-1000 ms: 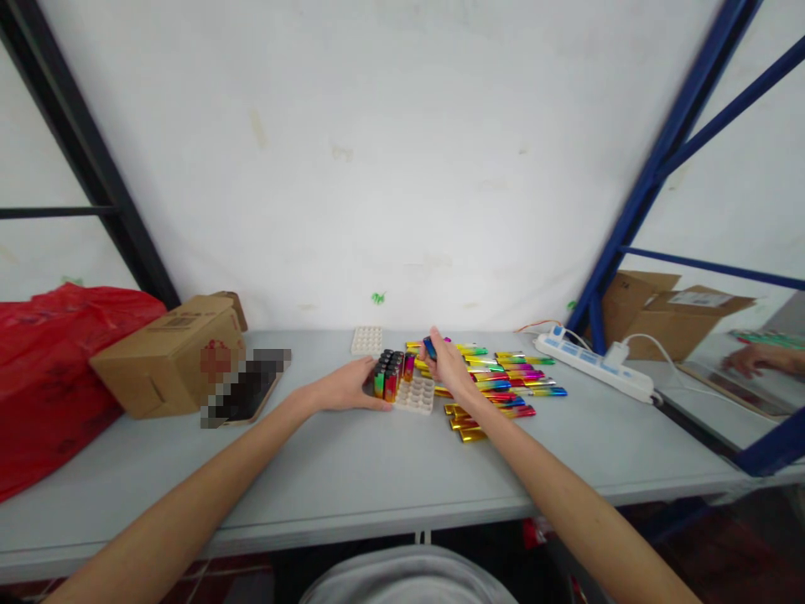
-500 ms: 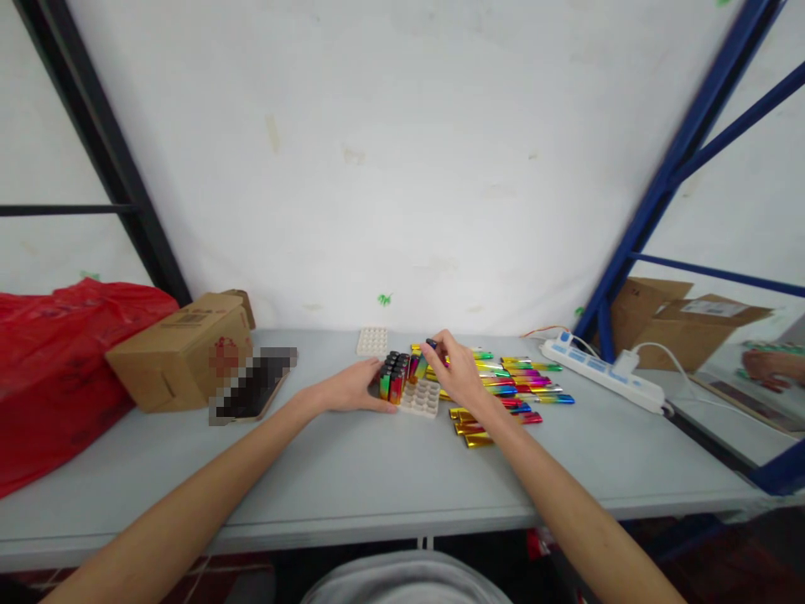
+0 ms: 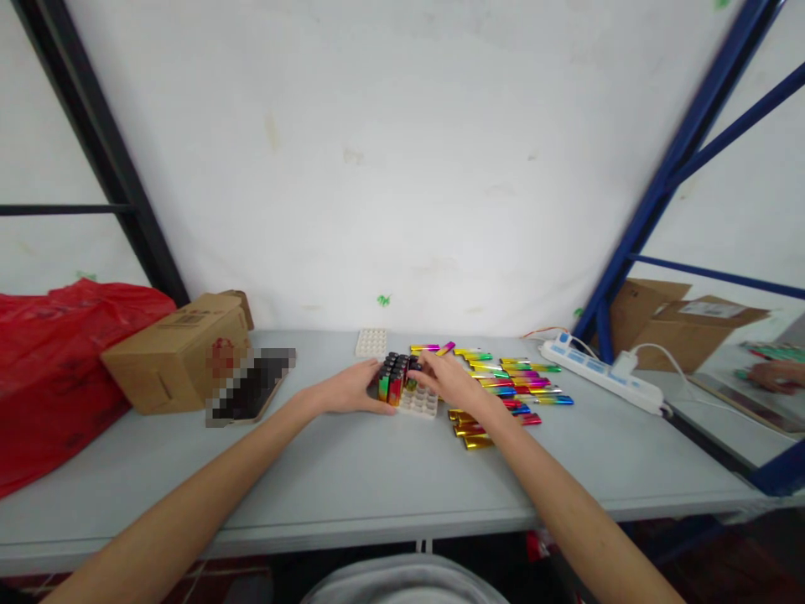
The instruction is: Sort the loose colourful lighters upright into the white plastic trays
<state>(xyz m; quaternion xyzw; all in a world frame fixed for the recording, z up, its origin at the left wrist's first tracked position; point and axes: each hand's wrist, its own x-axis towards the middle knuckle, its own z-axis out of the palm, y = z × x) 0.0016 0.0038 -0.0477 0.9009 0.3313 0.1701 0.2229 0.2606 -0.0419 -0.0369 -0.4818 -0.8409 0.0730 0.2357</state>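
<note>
Head view: a grey table (image 3: 377,470) bears a red bag (image 3: 69,369) and a box (image 3: 179,352) at the left. The left hand (image 3: 352,387), thumb and fingers spread, wraps the left side of a tray (image 3: 423,404); the right hand (image 3: 448,379) pinches a black-topped tube (image 3: 411,382) at the tray's far side. Upright tubes (image 3: 393,377) fill its left part; loose tubes (image 3: 528,379) lie to its right.

Lighters (image 3: 532,377) sit in (and right of) the tray (image 3: 420,406).
</note>
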